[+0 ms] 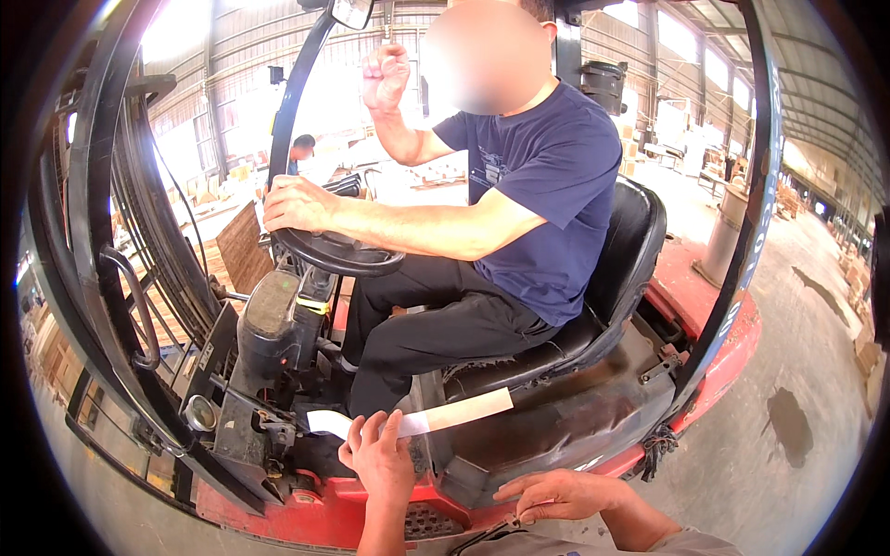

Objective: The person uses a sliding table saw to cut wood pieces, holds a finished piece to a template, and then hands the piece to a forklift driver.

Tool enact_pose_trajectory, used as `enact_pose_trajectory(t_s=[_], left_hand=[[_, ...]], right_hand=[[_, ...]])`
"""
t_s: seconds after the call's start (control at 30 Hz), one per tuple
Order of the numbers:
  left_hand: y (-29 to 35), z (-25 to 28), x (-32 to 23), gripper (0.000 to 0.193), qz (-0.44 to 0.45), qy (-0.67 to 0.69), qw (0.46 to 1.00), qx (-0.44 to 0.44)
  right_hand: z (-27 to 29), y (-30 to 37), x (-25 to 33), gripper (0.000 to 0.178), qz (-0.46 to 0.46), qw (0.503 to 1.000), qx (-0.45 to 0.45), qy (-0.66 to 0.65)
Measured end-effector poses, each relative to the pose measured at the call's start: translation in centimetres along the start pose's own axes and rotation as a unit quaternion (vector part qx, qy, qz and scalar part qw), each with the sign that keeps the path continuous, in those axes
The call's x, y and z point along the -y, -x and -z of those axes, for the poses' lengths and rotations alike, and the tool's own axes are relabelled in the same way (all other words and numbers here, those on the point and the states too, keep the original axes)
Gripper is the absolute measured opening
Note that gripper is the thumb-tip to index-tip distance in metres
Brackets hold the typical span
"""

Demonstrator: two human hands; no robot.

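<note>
My left hand (pixel 382 459) is closed on a pale flat strip (pixel 471 409), white at its left end and light wood-coloured at its right. The strip lies crosswise above the forklift's footwell, in front of the seat base. Lower right, my right hand (pixel 565 496) is held close to my body, fingers bent and the tips close together. A thin dark cord-like thing (pixel 484 537) meets those fingertips; what exactly they pinch is too small to make out. Facing left on the forklift seat (pixel 640 246) is a person in a dark blue T-shirt (pixel 547 176), one hand raised.
The seated person's other hand rests on the black steering wheel (pixel 348 255). Dark frame posts (pixel 111 213) and the mast rise at left, another post (pixel 742 222) at right. The red forklift body (pixel 714 371) borders a concrete floor (pixel 797 343). Another person (pixel 301 153) is far back.
</note>
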State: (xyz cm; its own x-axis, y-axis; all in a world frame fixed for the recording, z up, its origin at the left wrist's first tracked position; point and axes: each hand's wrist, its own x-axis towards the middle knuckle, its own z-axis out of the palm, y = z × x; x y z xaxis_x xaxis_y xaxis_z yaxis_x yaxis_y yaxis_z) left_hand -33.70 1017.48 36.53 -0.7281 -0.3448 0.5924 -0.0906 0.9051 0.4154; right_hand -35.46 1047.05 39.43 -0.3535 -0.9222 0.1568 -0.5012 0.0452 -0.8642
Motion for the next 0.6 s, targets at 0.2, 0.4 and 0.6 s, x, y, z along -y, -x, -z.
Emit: enact_pose_trajectory(t_s=[0.2,0.4,0.6], left_hand=[[0.07,-0.09,0.05,0.051,-0.001,-0.002,1.0,0.004],[0.24,-0.36,0.17,0.051,0.002,-0.005,1.0,0.007],[0.29,-0.41,0.28,0.052,0.007,-0.001,1.0,0.007]], right_hand=[[-0.18,0.06,-0.01,0.014,-0.009,1.0,0.0,0.0],[-0.25,0.17,-0.13,0.015,-0.016,1.0,-0.001,-0.004],[-0.3,0.17,-0.21,0.015,-0.02,1.0,-0.005,-0.004]])
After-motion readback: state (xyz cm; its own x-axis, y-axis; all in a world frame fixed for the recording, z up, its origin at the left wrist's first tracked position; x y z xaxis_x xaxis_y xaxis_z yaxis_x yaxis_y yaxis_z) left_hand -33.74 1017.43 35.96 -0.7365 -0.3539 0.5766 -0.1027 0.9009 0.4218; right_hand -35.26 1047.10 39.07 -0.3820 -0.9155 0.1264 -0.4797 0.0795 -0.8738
